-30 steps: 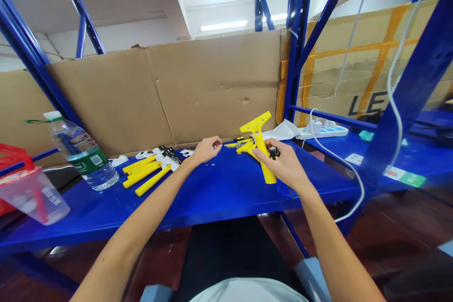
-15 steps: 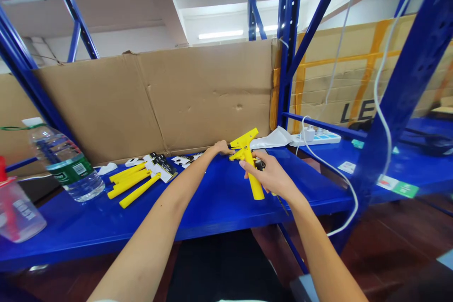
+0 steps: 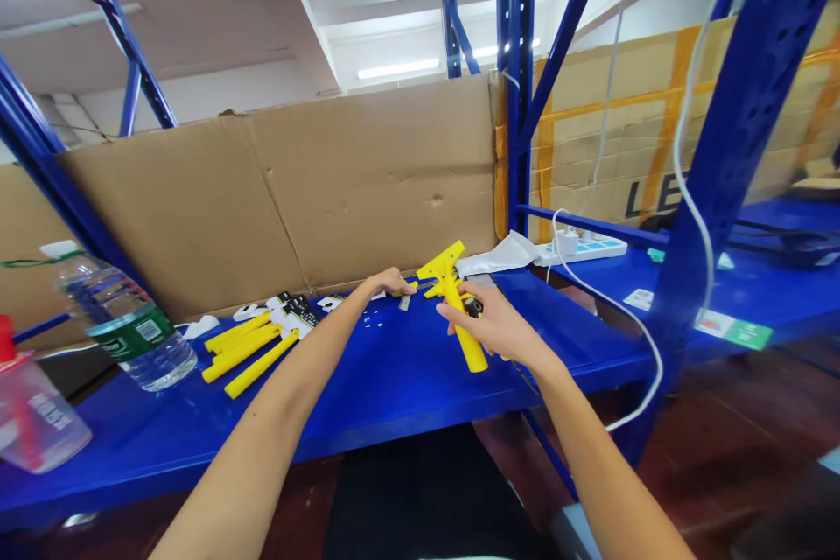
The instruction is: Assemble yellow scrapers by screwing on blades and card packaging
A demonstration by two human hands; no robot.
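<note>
My right hand (image 3: pixel 493 319) is wrapped round a yellow scraper (image 3: pixel 467 339), its T-shaped head tilted up and away from me. A dark, round-ended tool (image 3: pixel 473 307) also sits in this hand, with a thin shaft running down toward the shelf edge; its kind is unclear. To the left of the scraper head, my left hand (image 3: pixel 389 282) pinches a small yellow piece with a flat grey plate (image 3: pixel 405 301), low over the blue shelf. Another small yellow part (image 3: pixel 433 289) shows just under the scraper head. My left fingertips are partly hidden.
Several yellow handles (image 3: pixel 253 350) lie at left beside black-and-white cards (image 3: pixel 292 312). Farther left stand a water bottle (image 3: pixel 135 324) and a clear plastic cup (image 3: pixel 49 420). White scraps (image 3: pixel 368 315) dot the shelf (image 3: pixel 367 385). A white power strip (image 3: pixel 594 247) lies at right, before cardboard (image 3: pixel 367 184).
My left hand has moved left, away from the scraper head, and the small yellow piece with the grey plate now shows at its fingers. My right hand keeps hold of the scraper.
</note>
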